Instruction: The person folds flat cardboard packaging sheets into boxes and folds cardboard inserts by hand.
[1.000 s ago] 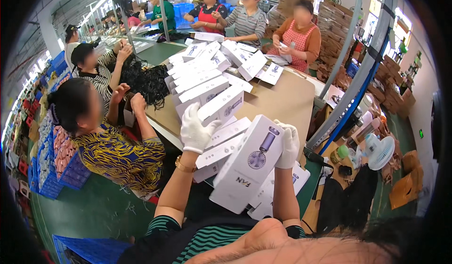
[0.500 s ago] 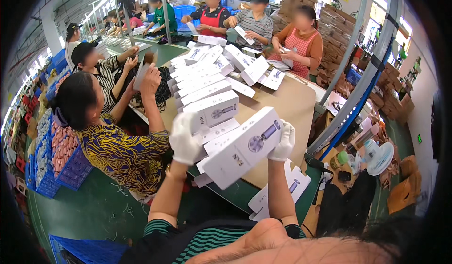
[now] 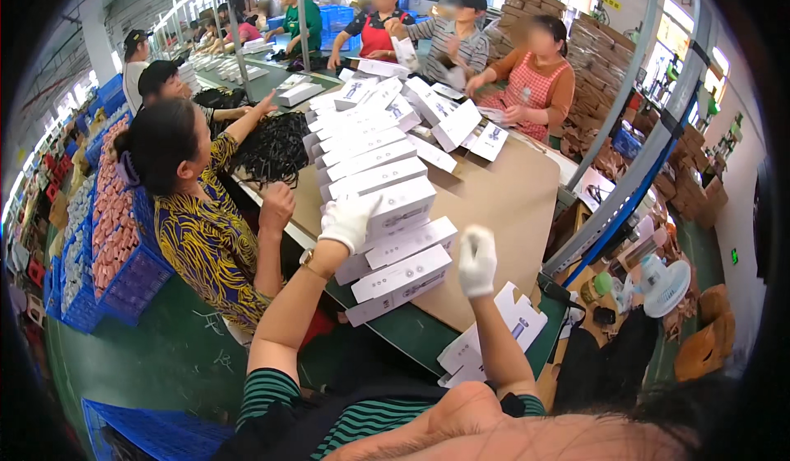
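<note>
My left hand (image 3: 349, 219), in a white glove, rests against the left end of a white fan box (image 3: 403, 208) in the row, its fingers spread. To the right of the row my gloved right hand (image 3: 477, 261) is raised over the brown board (image 3: 506, 202), fingers curled in with nothing visible in them. Nearest me, a white box (image 3: 399, 287) with a printed fan picture lies on its side at the row's near end. Flattened white cartons (image 3: 498, 333) lie beside my right forearm.
A co-worker in a yellow-and-purple patterned top (image 3: 210, 231) stands close on my left, by a heap of black cords (image 3: 276, 148). Several people work across the table. A metal post (image 3: 634, 161) rises at right, near a white fan (image 3: 665, 284). Blue crates (image 3: 140, 272) stand at left.
The box I held in both hands now lies at the row's near end, and my right hand has come off it. My left hand has shifted right and up. The left co-worker's arms have lowered.
</note>
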`<state>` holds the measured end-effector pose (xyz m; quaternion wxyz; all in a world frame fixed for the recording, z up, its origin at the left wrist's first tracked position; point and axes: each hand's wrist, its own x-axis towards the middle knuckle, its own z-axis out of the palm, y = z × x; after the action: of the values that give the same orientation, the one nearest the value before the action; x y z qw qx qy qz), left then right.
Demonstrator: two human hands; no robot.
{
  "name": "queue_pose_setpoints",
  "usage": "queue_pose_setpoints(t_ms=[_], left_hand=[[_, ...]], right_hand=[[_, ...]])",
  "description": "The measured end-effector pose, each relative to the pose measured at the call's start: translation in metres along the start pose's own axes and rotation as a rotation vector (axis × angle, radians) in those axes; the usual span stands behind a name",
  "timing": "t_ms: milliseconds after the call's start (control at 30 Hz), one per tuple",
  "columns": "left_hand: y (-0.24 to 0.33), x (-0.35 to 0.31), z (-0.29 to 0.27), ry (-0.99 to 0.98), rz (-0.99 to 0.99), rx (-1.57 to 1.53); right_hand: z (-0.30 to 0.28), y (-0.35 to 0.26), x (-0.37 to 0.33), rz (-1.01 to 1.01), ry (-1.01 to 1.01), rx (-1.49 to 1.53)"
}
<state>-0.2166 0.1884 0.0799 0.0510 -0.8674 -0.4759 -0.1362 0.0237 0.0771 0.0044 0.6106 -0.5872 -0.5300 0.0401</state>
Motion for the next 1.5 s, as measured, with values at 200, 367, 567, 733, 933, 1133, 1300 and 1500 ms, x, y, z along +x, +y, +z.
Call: queue_pose_setpoints(t_ms=[200,367,567,733,933,1133,1300,1500], left_hand=[[0.001,0.007,0.016,-0.019,-0.028,-0.013],[-0.010,0.020,0.042,0.129,-0.107,0.042],[-0.031,0.043,0.064,0.304,-0.092,0.128],[0.002,0.027,0.042,0.444,0.006,0.055],[0.058,-0.021,0.074,0.341,0.195,-0.190],[0.057,-0.025,0.113,0.135,0.084,-0.438],[0.057,-0.014,0.139,-0.030,0.050,-0.230],[0.130,-0.029,0.119,0.000,0.254,-0.667]], right_hand=[[0.013,0.005,-0.053,0.290,-0.811,-0.482],[0.059,0.026,-0.033,0.372,-0.703,-0.407],[0.111,0.047,-0.012,0.357,-0.603,-0.399],[0.136,0.039,0.004,0.389,-0.631,-0.408],[0.152,0.059,0.004,0.125,-0.668,-0.368],[0.101,0.062,0.008,0.338,-0.689,-0.334],[-0.026,0.038,0.006,0.159,-0.486,-0.461],[-0.164,0.046,-0.057,0.348,-0.183,-1.029]])
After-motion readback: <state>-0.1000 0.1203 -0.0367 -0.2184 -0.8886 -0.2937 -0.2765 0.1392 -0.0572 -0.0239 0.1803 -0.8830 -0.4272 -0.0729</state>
